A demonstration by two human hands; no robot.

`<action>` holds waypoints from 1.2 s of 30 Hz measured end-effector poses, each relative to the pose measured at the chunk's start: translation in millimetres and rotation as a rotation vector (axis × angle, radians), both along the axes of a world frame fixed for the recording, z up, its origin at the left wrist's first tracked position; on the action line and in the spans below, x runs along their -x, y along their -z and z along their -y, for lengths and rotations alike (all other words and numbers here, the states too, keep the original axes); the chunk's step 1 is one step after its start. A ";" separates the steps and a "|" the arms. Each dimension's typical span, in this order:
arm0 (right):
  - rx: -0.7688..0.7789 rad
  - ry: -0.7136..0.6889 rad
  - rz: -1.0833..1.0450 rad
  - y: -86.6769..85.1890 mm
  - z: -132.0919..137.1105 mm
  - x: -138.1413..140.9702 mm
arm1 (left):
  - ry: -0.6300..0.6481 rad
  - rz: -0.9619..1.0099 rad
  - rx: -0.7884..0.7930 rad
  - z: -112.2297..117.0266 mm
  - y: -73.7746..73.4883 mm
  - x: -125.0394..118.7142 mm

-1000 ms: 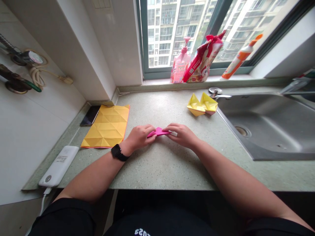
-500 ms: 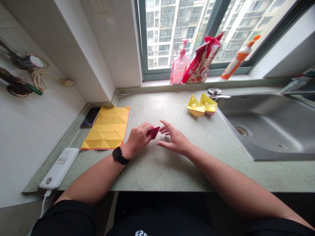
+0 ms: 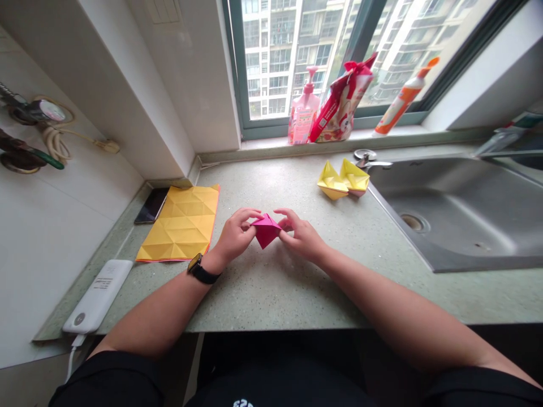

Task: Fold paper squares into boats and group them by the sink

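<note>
Magenta origami paper [image 3: 266, 229], folded into a pointed shape with its tip toward the person, is held just above the speckled green stone countertop [image 3: 271, 299], between both hands. The bare left hand [image 3: 235, 237], with a black smartwatch [image 3: 200, 271] on its wrist, is closed on the paper's left corner, its fingertips pinching the fold. The bare right hand [image 3: 300, 237] is curled and grips the right corner with its fingers. Left of the hands lies a large yellow creased paper sheet [image 3: 178, 223] with a thin red-orange edge, its surface marked by a triangular fold pattern. A black smartphone [image 3: 150, 205] sits just beyond it, partly beside its upper left corner, and a white power bank [image 3: 97, 297] with a cable lies near the counter's left edge. To the right, two yellow paper boats [image 3: 343, 180] stand touching each other, close to the faucet base [image 3: 367, 158] of a stainless steel sink [image 3: 458, 226]. On the windowsill behind stand a pink pump bottle [image 3: 304, 107], a red and white snack bag [image 3: 343, 102] tied with a ribbon, and an orange-capped tube [image 3: 401, 97], leaning against the window.
</note>
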State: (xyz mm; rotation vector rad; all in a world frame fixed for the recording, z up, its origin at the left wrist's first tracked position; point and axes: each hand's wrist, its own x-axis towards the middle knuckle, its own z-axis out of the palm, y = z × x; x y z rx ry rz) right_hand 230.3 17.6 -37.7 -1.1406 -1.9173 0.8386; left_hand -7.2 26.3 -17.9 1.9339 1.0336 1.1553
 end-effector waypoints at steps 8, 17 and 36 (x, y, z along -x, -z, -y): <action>-0.008 -0.006 -0.208 -5.2 -8.0 -8.3 | 0.127 0.264 0.278 -7.3 3.2 3.0; 0.013 -0.056 -0.318 -9.7 -10.3 -11.2 | 0.149 0.349 0.513 -5.5 -4.4 2.8; -0.089 -0.098 0.249 2.3 -15.3 -15.2 | 0.052 -0.345 0.123 -4.7 7.3 0.3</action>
